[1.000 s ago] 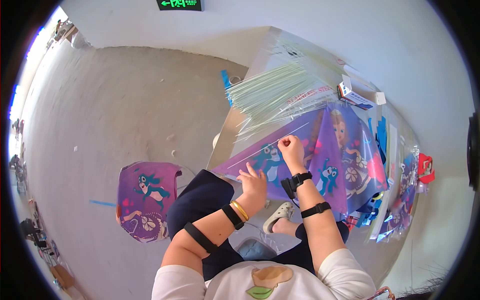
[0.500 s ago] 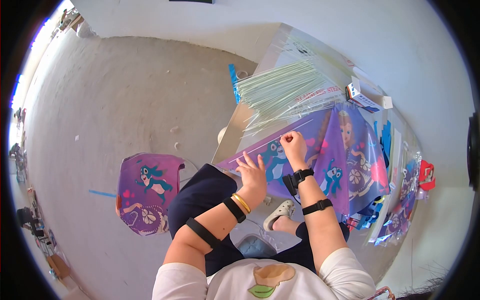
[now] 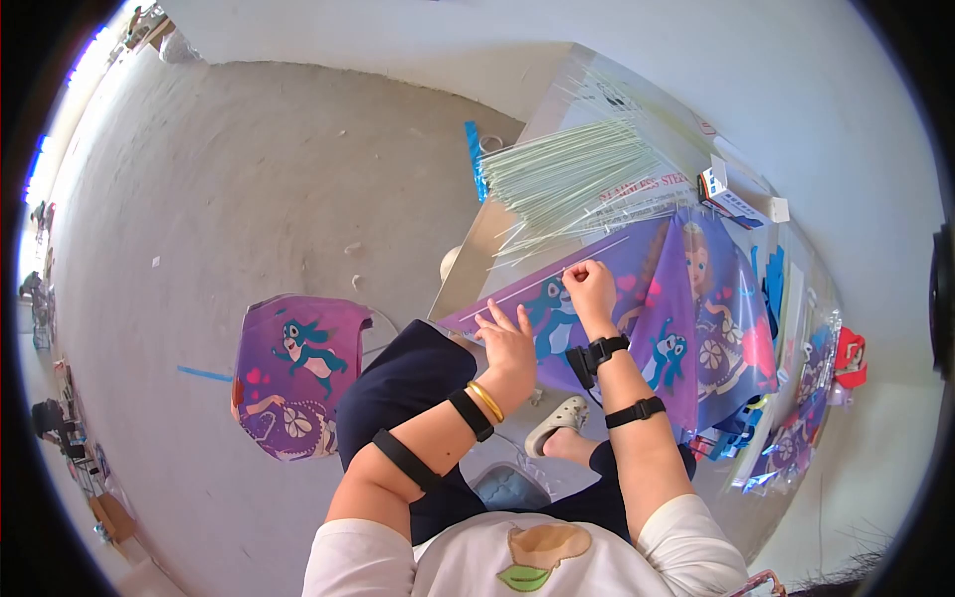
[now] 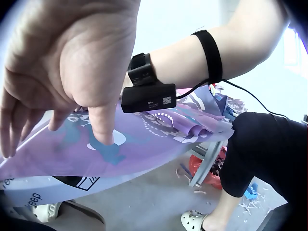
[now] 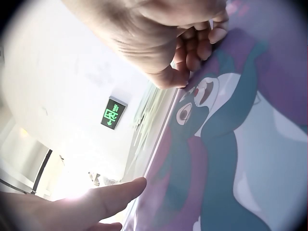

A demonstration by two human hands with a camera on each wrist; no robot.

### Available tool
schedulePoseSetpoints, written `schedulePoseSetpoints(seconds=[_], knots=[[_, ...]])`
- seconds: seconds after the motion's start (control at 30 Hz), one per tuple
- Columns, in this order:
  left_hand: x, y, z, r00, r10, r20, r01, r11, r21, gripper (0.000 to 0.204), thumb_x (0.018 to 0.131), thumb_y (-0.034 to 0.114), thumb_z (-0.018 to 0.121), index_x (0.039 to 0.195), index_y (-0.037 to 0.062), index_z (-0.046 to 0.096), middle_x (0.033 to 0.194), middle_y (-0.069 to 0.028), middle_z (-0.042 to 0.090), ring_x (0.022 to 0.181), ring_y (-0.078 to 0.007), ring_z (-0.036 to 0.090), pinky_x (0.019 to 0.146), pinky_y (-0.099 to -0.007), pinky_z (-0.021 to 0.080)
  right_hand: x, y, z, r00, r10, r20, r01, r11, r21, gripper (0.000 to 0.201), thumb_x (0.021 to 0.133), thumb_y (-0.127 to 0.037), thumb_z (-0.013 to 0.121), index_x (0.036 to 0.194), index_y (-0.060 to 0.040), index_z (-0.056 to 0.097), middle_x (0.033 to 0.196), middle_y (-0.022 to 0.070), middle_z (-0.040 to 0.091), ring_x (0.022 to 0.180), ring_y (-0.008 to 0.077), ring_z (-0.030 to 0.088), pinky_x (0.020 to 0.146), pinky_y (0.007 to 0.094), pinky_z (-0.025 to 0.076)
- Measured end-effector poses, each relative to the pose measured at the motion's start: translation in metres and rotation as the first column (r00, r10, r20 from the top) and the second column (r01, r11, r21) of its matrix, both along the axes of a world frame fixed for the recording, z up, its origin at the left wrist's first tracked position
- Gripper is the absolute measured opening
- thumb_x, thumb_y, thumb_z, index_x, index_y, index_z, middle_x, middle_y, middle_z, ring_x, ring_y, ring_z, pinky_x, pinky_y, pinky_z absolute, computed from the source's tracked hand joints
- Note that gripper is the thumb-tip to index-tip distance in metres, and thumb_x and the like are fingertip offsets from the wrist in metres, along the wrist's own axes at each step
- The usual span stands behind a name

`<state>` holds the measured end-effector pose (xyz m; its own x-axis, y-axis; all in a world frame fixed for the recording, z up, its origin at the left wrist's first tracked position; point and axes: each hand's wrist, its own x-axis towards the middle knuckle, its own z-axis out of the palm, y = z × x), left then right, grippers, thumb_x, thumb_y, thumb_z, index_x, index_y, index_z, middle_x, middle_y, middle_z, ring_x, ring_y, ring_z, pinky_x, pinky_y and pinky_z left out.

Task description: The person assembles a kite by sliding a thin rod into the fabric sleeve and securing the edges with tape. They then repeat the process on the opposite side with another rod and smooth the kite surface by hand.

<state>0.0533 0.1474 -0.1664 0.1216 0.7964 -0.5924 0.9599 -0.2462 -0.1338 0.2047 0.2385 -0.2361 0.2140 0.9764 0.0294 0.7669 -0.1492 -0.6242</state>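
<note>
A purple plastic sheet (image 3: 637, 328) printed with blue rabbits lies over the table. Along its far edge runs a thin white rod (image 3: 605, 249). My right hand (image 3: 592, 292) has its fingers curled and pinches at the rod, with the thumb tip right at the sheet's edge in the right wrist view. My left hand (image 3: 507, 348) is at the sheet's left corner, fingers spread and straight. In the left wrist view, its palm (image 4: 72, 57) faces the camera above the sheet, and nothing is gripped in it.
Behind the sheet, a bundle of thin pale rods (image 3: 572, 169) lies on the table. A small open box (image 3: 734, 199) stands to its right, with blue strips (image 3: 774, 274) nearby. Another purple printed piece (image 3: 298, 373) is at the left, beside my knee.
The head view has shifted a little, so the table and sheet appear farther right. The right hand keeps its pinch by the rod; the left hand stays spread near the corner.
</note>
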Motion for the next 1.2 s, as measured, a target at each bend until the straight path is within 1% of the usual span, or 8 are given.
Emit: schedulePoseSetpoints(seconds=[0.33, 0.4, 0.53, 0.6, 0.73, 0.8, 0.9, 1.2], knots=[[-0.001, -0.001, -0.007, 1.0, -0.01, -0.023, 0.01, 1.0, -0.011, 0.075, 0.095, 0.039, 0.051, 0.157, 0.0128, 0.019, 0.152, -0.0383, 0.023, 0.129, -0.0536, 0.045, 0.088, -0.049, 0.045, 0.0, 0.001, -0.001, 1.0, -0.017, 0.004, 0.017, 1.0, -0.015, 0.013, 0.075, -0.02, 0.073, 0.072, -0.0102, 0.065, 0.077, 0.0041, 0.062, 0.083, 0.026, 0.062, 0.07, 0.0415, 0.05], [-0.003, 0.0, -0.009, 0.999, -0.028, -0.018, 0.027, 0.999, -0.029, 0.093, 0.089, 0.058, 0.059, 0.157, 0.0097, 0.018, 0.15, -0.0428, 0.021, 0.13, -0.0545, 0.043, 0.09, -0.0473, 0.047, 0.0, 0.0, 0.0, 1.0, -0.014, 0.0, 0.014, 1.0, -0.009, 0.013, 0.075, -0.02, 0.074, 0.072, -0.0102, 0.066, 0.077, 0.0042, 0.063, 0.083, 0.0259, 0.062, 0.069, 0.0415, 0.05], [-0.006, 0.003, -0.002, 0.999, -0.04, 0.01, 0.04, 0.996, -0.078, 0.095, 0.088, 0.061, 0.058, 0.157, 0.0092, 0.017, 0.149, -0.0444, 0.019, 0.131, -0.0554, 0.042, 0.091, -0.0468, 0.047, 0.0, 0.0, -0.002, 1.0, -0.013, 0.005, 0.013, 1.0, 0.0, 0.013, 0.074, -0.02, 0.074, 0.072, -0.0098, 0.066, 0.078, 0.0044, 0.063, 0.082, 0.0259, 0.062, 0.069, 0.0414, 0.05], [-0.006, 0.006, 0.001, 0.999, -0.019, 0.044, 0.025, 0.992, -0.121, 0.098, 0.087, 0.063, 0.058, 0.157, 0.0086, 0.015, 0.149, -0.0456, 0.018, 0.131, -0.0563, 0.041, 0.092, -0.0462, 0.048, 0.0, 0.0, -0.002, 1.0, -0.002, 0.012, 0.001, 0.998, 0.063, 0.015, 0.074, -0.019, 0.075, 0.073, -0.0061, 0.068, 0.075, 0.0075, 0.063, 0.067, 0.0236, 0.064, 0.062, 0.0367, 0.05], [-0.009, 0.01, 0.008, 0.997, -0.019, 0.071, 0.03, 0.987, -0.159, 0.1, 0.087, 0.064, 0.058, 0.157, 0.0084, 0.014, 0.148, -0.0469, 0.016, 0.13, -0.0571, 0.041, 0.095, -0.046, 0.047, 0.0, 0.0, -0.001, 1.0, -0.004, 0.001, 0.004, 0.997, 0.072, 0.014, 0.074, -0.019, 0.075, 0.073, -0.0059, 0.068, 0.075, 0.0076, 0.064, 0.067, 0.0231, 0.064, 0.061, 0.0365, 0.05], [-0.01, 0.01, 0.008, 0.995, -0.017, 0.098, 0.032, 0.987, -0.159, 0.102, 0.086, 0.065, 0.058, 0.157, 0.0083, 0.013, 0.147, -0.048, 0.016, 0.129, -0.0581, 0.041, 0.098, -0.0461, 0.046, -0.001, -0.001, 0.001, 0.998, 0.036, -0.058, -0.034, 0.999, 0.03, 0.013, 0.074, -0.019, 0.074, 0.071, -0.0085, 0.067, 0.077, 0.0056, 0.063, 0.078, 0.0263, 0.063, 0.067, 0.0409, 0.051], [-0.01, 0.012, 0.01, 0.995, -0.019, 0.099, 0.035, 0.985, -0.17, 0.103, 0.085, 0.067, 0.058, 0.157, 0.0082, 0.013, 0.147, -0.0485, 0.016, 0.129, -0.0588, 0.041, 0.099, -0.0466, 0.046, -0.004, -0.001, 0.004, 0.996, 0.049, -0.08, -0.05, 0.999, -0.01, 0.012, 0.074, -0.018, 0.074, 0.071, -0.0088, 0.067, 0.077, 0.0056, 0.063, 0.078, 0.0262, 0.063, 0.068, 0.0408, 0.051], [-0.008, 0.008, 0.007, 0.996, -0.036, 0.076, 0.046, 0.99, -0.136, 0.103, 0.084, 0.066, 0.059, 0.157, 0.0077, 0.015, 0.147, -0.0483, 0.017, 0.128, -0.0586, 0.043, 0.097, -0.0477, 0.047, -0.008, -0.004, 0.001, 0.997, 0.079, -0.023, -0.079, 0.997, -0.005, 0.012, 0.075, -0.018, 0.075, 0.074, -0.0099, 0.066, 0.076, 0.0054, 0.062, 0.078, 0.0269, 0.062, 0.069, 0.0407, 0.051]])
